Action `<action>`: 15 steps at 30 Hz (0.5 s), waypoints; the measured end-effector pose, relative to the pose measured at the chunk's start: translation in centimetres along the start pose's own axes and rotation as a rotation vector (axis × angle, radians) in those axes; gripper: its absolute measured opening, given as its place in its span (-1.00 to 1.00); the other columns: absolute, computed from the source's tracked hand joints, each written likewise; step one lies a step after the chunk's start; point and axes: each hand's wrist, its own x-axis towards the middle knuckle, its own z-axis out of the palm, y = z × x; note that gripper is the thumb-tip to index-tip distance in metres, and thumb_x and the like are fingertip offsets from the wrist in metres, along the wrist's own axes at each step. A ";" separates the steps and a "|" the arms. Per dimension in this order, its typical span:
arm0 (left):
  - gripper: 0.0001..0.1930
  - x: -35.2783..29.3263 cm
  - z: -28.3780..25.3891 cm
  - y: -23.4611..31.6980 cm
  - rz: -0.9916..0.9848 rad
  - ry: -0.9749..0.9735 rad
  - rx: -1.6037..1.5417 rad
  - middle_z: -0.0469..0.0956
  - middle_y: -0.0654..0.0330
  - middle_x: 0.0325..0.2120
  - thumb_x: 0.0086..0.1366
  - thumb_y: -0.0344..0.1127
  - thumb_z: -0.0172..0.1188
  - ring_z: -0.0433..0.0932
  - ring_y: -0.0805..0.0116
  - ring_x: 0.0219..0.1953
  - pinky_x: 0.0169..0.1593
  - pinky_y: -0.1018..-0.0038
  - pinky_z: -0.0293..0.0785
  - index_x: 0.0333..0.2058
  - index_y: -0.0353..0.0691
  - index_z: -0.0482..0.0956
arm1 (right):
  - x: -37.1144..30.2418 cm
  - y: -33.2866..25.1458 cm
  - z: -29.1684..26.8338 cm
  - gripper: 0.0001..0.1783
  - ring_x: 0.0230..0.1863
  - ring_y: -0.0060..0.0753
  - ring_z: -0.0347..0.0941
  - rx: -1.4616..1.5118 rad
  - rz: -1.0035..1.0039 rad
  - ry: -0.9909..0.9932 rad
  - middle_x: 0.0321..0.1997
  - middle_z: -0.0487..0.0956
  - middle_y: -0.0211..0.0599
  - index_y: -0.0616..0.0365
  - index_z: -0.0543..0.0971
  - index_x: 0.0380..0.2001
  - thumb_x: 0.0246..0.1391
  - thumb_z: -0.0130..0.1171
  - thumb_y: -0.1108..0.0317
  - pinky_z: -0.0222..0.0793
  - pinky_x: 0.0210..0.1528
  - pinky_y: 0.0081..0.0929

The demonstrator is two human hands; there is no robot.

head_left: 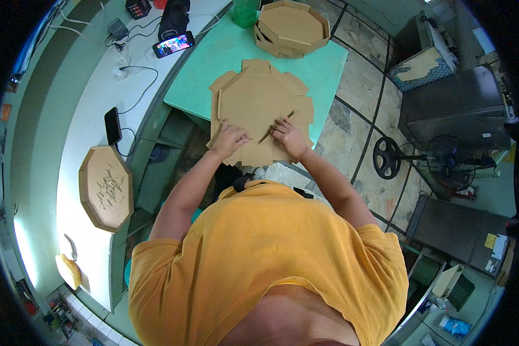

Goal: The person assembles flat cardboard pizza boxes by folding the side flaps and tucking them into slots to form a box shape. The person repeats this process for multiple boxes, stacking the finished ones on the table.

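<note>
Flat octagonal cardboard box blanks [256, 95], with flaps round their edges, lie in a stack on the green table [190, 86] in front of me. Over the near left part of the top blank is my left hand [232, 139], its fingers pinched together; a tiny sliver seems to show at their tips. My right hand [287, 135] rests on the near right part with its fingers curled down. A thin dark line runs out on both sides of those fingers. Whether it is a slit or a slim stick I cannot tell.
Folded octagonal cardboard trays [294, 29] are stacked at the table's far end, beside a green container [245, 12]. On the white counter at left are a cardboard tray [92, 190] of small scraps, a phone [113, 126], a lit phone [173, 44] and cables. A fan [450, 161] stands right.
</note>
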 end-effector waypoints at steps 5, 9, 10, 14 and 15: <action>-0.83 -0.5 1.5 -1.1 0.046 0.020 -0.018 0.62 0.20 -0.27 0.24 -0.22 0.20 0.52 0.17 -0.01 0.38 -0.03 -0.10 -0.24 -0.11 0.63 | -1.8 -1.5 -0.9 -0.19 0.43 0.00 0.03 -0.246 -0.086 -0.100 0.38 0.19 0.00 0.35 0.35 0.16 -0.06 0.13 -0.03 -0.19 0.43 0.07; -0.69 -1.0 1.5 -1.7 0.137 -0.041 0.048 0.58 0.16 -0.04 0.22 -0.15 0.23 0.35 0.11 0.23 0.40 0.03 -0.13 -0.10 -0.15 0.61 | -2.5 -2.3 -2.2 0.15 0.49 0.04 -0.15 -0.209 -0.082 -0.225 0.46 -0.02 0.14 0.46 0.15 0.27 -0.10 0.03 -0.37 -0.35 0.46 0.06; -0.67 -1.2 1.3 -1.7 0.221 0.012 0.069 0.57 0.16 -0.02 0.22 -0.13 0.23 0.30 0.10 0.26 0.40 0.02 -0.14 -0.09 -0.15 0.61 | -2.5 -2.5 -2.3 0.17 0.50 0.02 -0.16 -0.216 -0.072 -0.243 0.46 -0.03 0.13 0.45 0.14 0.28 -0.12 0.06 -0.38 -0.35 0.46 0.04; -0.57 -2.2 -0.3 -1.0 0.320 0.035 0.134 0.53 0.16 0.04 0.20 0.01 0.23 0.17 0.10 0.34 0.40 0.01 -0.16 -0.08 -0.16 0.61 | -2.6 -2.7 -2.2 0.13 0.49 -0.02 -0.12 -0.214 -0.062 -0.178 0.45 0.03 0.07 0.41 0.19 0.27 -0.10 0.04 -0.39 -0.32 0.47 -0.02; -0.55 -2.3 -0.7 -0.8 0.339 0.046 0.147 0.53 0.15 0.03 0.20 0.06 0.22 0.16 0.11 0.35 0.40 0.00 -0.17 -0.09 -0.16 0.62 | -2.6 -2.7 -2.1 0.09 0.48 -0.03 -0.09 -0.200 -0.040 -0.213 0.44 0.07 0.06 0.40 0.22 0.26 -0.06 0.01 -0.38 -0.31 0.47 -0.02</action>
